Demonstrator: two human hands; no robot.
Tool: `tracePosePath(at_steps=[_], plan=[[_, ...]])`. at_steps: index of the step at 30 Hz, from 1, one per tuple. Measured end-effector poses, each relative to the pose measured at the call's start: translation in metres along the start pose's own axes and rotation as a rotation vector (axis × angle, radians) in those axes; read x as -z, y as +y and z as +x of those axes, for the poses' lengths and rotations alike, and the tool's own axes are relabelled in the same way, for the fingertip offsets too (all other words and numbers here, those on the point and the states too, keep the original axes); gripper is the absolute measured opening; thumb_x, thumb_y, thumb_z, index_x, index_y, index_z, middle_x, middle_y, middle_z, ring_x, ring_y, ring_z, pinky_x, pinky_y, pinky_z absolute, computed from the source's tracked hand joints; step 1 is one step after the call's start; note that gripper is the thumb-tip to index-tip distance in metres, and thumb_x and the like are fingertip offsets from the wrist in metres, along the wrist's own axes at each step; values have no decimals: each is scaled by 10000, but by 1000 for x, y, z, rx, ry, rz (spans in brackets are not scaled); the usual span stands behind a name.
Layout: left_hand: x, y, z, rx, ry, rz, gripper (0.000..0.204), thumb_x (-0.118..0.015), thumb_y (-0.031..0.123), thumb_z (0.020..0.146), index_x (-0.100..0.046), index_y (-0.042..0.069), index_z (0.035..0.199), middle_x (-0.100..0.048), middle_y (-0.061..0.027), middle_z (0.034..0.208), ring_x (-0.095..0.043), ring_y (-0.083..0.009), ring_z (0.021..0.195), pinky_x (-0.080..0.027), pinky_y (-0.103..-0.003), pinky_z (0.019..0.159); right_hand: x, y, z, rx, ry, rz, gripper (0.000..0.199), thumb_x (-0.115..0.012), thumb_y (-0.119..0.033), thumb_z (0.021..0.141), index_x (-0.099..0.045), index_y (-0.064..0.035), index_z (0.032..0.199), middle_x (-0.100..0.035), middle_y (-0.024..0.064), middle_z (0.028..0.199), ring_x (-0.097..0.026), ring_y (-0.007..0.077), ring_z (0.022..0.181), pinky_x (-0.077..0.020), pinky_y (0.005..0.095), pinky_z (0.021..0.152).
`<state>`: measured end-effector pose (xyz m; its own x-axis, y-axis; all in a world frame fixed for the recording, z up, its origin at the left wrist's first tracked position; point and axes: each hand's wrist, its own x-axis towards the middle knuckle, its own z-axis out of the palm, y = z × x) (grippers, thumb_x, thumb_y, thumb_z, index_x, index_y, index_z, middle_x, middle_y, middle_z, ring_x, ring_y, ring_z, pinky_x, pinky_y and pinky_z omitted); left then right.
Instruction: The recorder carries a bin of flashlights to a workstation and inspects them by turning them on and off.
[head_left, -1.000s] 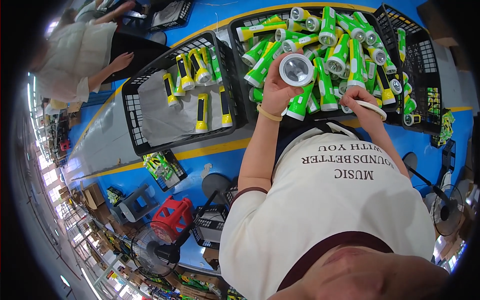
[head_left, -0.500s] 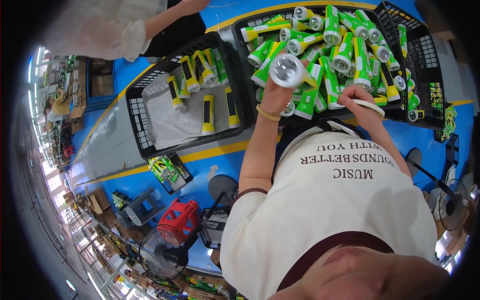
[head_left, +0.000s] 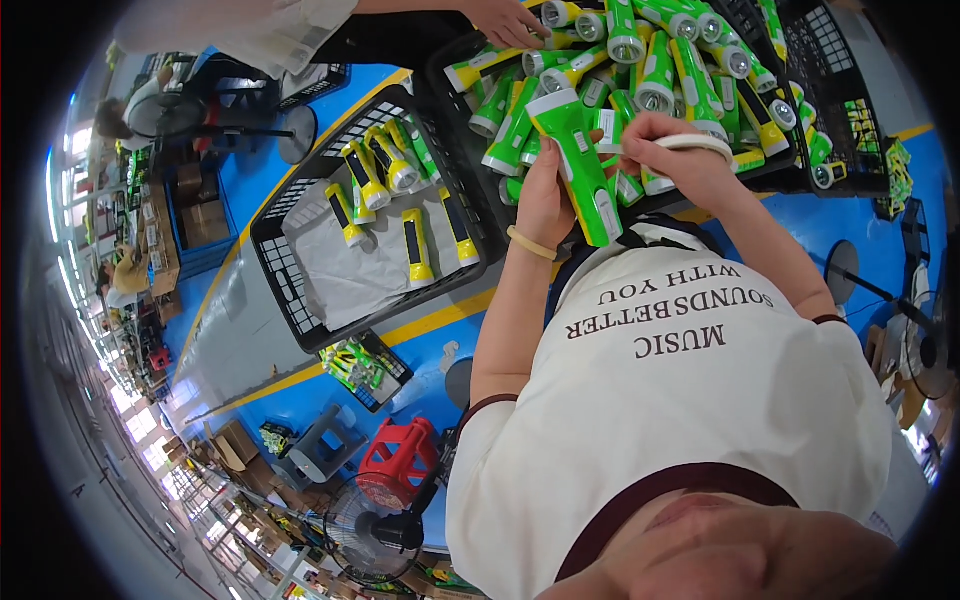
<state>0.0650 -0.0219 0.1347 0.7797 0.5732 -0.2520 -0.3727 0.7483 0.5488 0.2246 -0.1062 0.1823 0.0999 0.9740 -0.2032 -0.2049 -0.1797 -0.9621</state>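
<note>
Green flashlight (head_left: 580,170) is up off the pile, held lengthwise with its flat end toward the far side and the body slanting back toward the person's chest. Left hand (head_left: 543,205) is closed around the lower body from the left side, thumb over the top, so the torch sits mostly above and to the right of that grip. Looks held that way to keep the side face turned up for the other hand. Right hand (head_left: 680,160) is just right of it, touching near the mid-body, fingers curled shut on something small and white I can't identify.

Directly beyond: black crate (head_left: 800,170) heaped with green-and-yellow flashlights (head_left: 660,60), lens ends mostly pointing far. To the left, a second black crate (head_left: 290,290), paper-lined, with a few yellow flashlights (head_left: 415,245) laid flat. Another person's hand (head_left: 505,20) reaches in at the far edge. Blue table (head_left: 250,400) under all of it.
</note>
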Motion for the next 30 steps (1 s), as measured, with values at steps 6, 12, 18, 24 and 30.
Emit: tracePosePath(at_steps=[6,12,18,24,30], plan=[[0,3,-14,20,-105,57,543,-288,542,891,-360,104,1204,-516,-107,1084,-568,-219,878,-504,-372,737,-14,4,15,-112,-65,-33,197,-605,-216,831,-559,-27,800,-550,5,685,-505,81,617,-415,213,590],[4,5,-29,-135,-122,157,589,-402,511,874,-176,129,1261,-477,-98,1113,-568,-210,877,-529,-368,699,-34,2,20,-74,-92,-70,230,-622,-232,818,-546,-21,771,-550,13,672,-505,82,591,-407,218,536],[19,7,-39,-391,21,600,413,-423,348,916,-360,60,1205,-541,-126,1023,-583,-225,886,-522,-353,723,-49,7,28,-18,-95,-224,238,-661,-211,793,-514,-29,748,-537,25,680,-534,89,612,-408,218,533],[39,12,-58,-168,36,35,366,-443,307,911,-400,49,1167,-567,-118,957,-607,-210,779,-522,-336,677,-70,10,40,-39,-161,-469,258,-641,-210,807,-462,-55,704,-524,11,674,-513,68,599,-399,213,543],[62,26,-71,-345,276,300,337,-614,121,799,-445,20,1073,-579,-95,914,-590,-163,750,-499,-281,635,-96,31,57,-147,-270,-191,203,-585,-245,839,-530,-50,831,-536,-11,741,-485,54,668,-383,205,591]])
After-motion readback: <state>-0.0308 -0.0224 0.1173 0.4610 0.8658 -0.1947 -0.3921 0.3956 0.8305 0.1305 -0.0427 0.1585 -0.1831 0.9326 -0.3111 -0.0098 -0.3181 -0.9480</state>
